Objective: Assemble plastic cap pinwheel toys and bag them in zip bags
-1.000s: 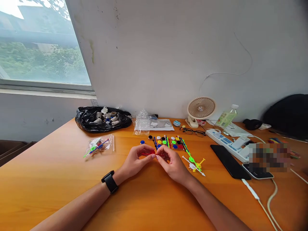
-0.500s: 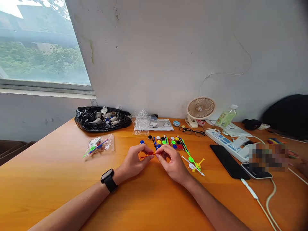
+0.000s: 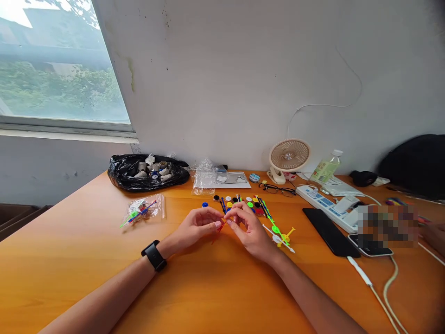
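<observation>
My left hand (image 3: 200, 228) pinches a small red plastic arrow spinner (image 3: 221, 227) between thumb and fingers. Its thin shaft slants down toward me, and the fingers cover part of it. My right hand (image 3: 249, 233) meets the left at the fingertips, thumb and index closed at the spinner's upper end. Just beyond the hands lie several coloured discs and arrows, among them a blue disc (image 3: 205, 204) and a blue arrow (image 3: 223, 205). White (image 3: 277, 239), yellow (image 3: 286, 238) and green (image 3: 275, 229) arrow spinners rest right of my right hand.
A clear bag of coloured pieces (image 3: 143, 211) lies at left, before a black plastic bag (image 3: 120, 174). Glasses (image 3: 278, 189), a fan (image 3: 289, 155), a bottle (image 3: 327, 169), a power strip (image 3: 323, 204) and a black phone (image 3: 330, 232) occupy the right. Another person's hand (image 3: 434, 234) shows at the right edge.
The red spinner has turned between my fingers: its shaft pointed left and now slants down toward me. My fingertips have drawn together over it. The other person's hand has come further into view.
</observation>
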The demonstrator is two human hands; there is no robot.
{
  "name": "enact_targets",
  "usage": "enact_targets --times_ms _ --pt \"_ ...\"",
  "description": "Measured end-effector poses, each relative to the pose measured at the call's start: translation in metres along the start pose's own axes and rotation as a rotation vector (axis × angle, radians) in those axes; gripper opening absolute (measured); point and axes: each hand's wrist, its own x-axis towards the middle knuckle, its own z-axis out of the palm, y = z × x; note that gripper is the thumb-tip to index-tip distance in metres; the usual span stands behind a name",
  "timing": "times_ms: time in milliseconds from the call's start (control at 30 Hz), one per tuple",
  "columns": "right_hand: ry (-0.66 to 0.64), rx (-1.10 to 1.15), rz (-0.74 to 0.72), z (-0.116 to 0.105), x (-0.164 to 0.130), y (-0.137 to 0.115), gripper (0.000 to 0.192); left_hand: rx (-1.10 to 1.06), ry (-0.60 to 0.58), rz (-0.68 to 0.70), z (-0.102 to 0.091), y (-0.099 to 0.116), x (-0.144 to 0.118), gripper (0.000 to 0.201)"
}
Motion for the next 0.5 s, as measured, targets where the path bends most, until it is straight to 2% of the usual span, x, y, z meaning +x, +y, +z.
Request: enact_targets --times_ms 100,267,367,500 --pt "0.060 -0.037 -0.005 0.0003 0.0008 0.0010 0.021 -0.003 0.036 -0.026 -0.0019 -0.0055 0.0013 0.040" --pt "0.090 -0.056 -0.029 -0.0025 -0.0011 -0.0026 0.032 -0.035 0.136 0.000 -0.0066 -0.0091 0.0037 0.032" --pt "0.057 -0.054 -0.022 -0.0039 -0.0043 -0.0057 0.040 -0.021 0.170 0.008 -0.0078 -0.0065 0.0039 0.028" --pt "-0.049 -0.051 -0.026 -0.0043 -0.0085 -0.0086 0.047 0.029 0.168 0.008 -0.0076 -0.0046 0.0043 0.025"
